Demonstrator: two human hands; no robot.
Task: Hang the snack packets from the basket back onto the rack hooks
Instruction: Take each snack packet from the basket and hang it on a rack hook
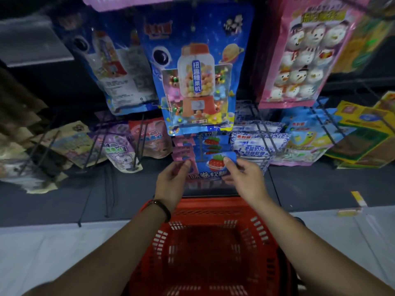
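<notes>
A blue snack packet with a strawberry picture (210,167) is held up in front of the lower row of the rack. My right hand (243,176) pinches its upper right corner, thumb on the front. My left hand (173,180) pinches its left edge. Right behind it, more of the same blue strawberry packets (210,143) hang on a black rack hook (201,148). The red plastic basket (263,231) stands on the floor below my arms; its dim inside shows no packets.
A large blue gumball-machine bag (196,82) hangs just above my hands, a pink snowman bag (303,52) to its right. Purple packets (119,150) and white-blue packets (256,144) hang on neighbouring hooks. Long black wire hooks (139,144) stick out towards me.
</notes>
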